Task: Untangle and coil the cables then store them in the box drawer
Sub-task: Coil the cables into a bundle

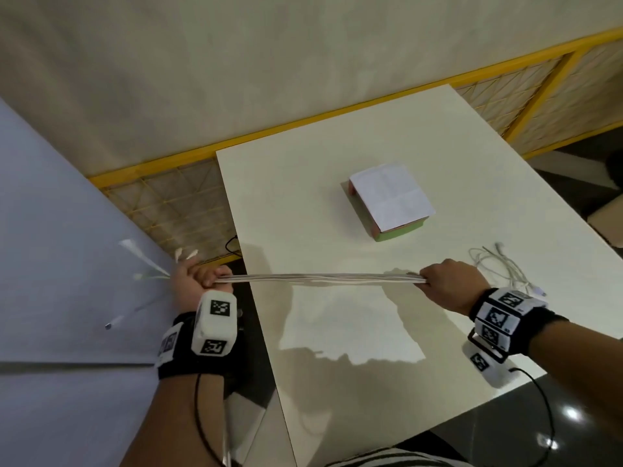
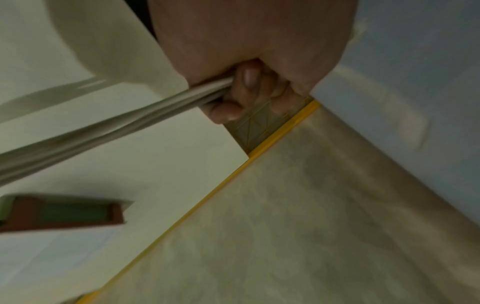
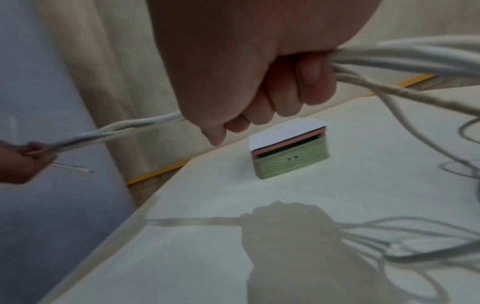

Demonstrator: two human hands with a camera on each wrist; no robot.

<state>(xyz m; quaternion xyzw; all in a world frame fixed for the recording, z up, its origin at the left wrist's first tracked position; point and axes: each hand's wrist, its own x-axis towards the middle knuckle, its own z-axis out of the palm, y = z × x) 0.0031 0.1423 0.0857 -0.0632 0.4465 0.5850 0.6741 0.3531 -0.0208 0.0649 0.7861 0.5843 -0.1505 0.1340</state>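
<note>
A bundle of white cables (image 1: pixel 320 278) is stretched taut above the white table (image 1: pixel 337 382) between my two hands. My left hand (image 1: pixel 197 276) grips one end in a fist just off the table's left edge, and blurred plug ends (image 1: pixel 135 251) stick out beyond it. My right hand (image 1: pixel 441 281) grips the other end in a fist, and the loose cable tails (image 1: pixel 505 267) lie on the table to its right. The wrist views show the same fists: left hand (image 2: pixel 246 88), right hand (image 3: pixel 272 102), cables (image 3: pixel 402 59). The small box drawer (image 1: pixel 391 202), green and pink with white paper on top, sits mid-table, drawer nearly closed (image 3: pixel 291 154).
A yellow-framed mesh rail (image 1: pixel 303 123) runs behind the table below a beige wall. A pale grey-blue panel (image 1: pixel 67 264) stands at the left. Dark glossy floor (image 1: pixel 573 416) lies to the right of the table.
</note>
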